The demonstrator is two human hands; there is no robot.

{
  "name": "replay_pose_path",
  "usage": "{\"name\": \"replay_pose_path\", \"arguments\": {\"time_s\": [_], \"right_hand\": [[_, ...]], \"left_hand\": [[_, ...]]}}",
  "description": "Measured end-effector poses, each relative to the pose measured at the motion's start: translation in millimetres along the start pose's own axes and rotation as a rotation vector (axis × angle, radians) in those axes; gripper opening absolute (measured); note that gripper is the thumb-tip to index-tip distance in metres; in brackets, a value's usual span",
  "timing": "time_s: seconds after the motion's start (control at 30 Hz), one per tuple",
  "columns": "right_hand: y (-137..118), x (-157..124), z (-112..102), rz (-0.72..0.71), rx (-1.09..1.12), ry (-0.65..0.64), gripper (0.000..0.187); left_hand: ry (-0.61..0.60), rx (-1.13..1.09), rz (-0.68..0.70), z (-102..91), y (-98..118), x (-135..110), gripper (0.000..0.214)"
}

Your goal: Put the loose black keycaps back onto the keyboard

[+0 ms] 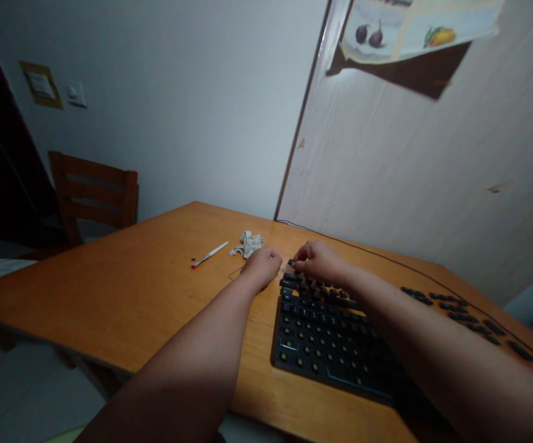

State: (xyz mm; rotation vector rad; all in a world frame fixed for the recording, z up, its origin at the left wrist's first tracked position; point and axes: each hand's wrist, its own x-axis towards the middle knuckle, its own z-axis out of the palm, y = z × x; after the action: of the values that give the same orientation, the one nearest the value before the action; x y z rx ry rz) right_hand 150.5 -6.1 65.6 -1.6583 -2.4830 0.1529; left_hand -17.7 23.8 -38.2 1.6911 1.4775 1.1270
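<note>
Beyond the upper left corner of a black keyboard, my right hand pinches a small black keycap between thumb and fingertips. My left hand is curled closed just to the left of it, and what its fingers hold, if anything, is hidden. A thin wire shows on the table beside that hand; whether it is held, I cannot tell. Many key positions on the keyboard are bare, with the switches showing, and part of it lies under my right forearm. Several black keycaps lie at its far edge.
Behind my left hand sits a crumpled grey cloth or tissue. A white toothbrush-like brush lies left of it, near a small dark piece. Rows of loose keycaps and a black cable are at right. A wooden chair stands left.
</note>
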Motion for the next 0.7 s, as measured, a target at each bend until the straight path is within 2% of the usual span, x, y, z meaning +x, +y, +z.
{"name": "replay_pose_path", "arguments": {"time_s": [0.27, 0.47, 0.7], "right_hand": [[-13, -48, -8, -0.16, 0.049, 0.047, 0.014], [-10, -75, -6, -0.195, 0.089, 0.065, 0.014], [-13, -114, -15, -0.221, 0.135, 0.073, 0.009]], "left_hand": [[0.017, 0.018, 0.036, 0.8, -1, 1, 0.016], [0.009, 0.018, 0.023, 2.9, -2, 2, 0.016], [0.024, 0.012, 0.029, 3.0, -2, -1, 0.019]]}}
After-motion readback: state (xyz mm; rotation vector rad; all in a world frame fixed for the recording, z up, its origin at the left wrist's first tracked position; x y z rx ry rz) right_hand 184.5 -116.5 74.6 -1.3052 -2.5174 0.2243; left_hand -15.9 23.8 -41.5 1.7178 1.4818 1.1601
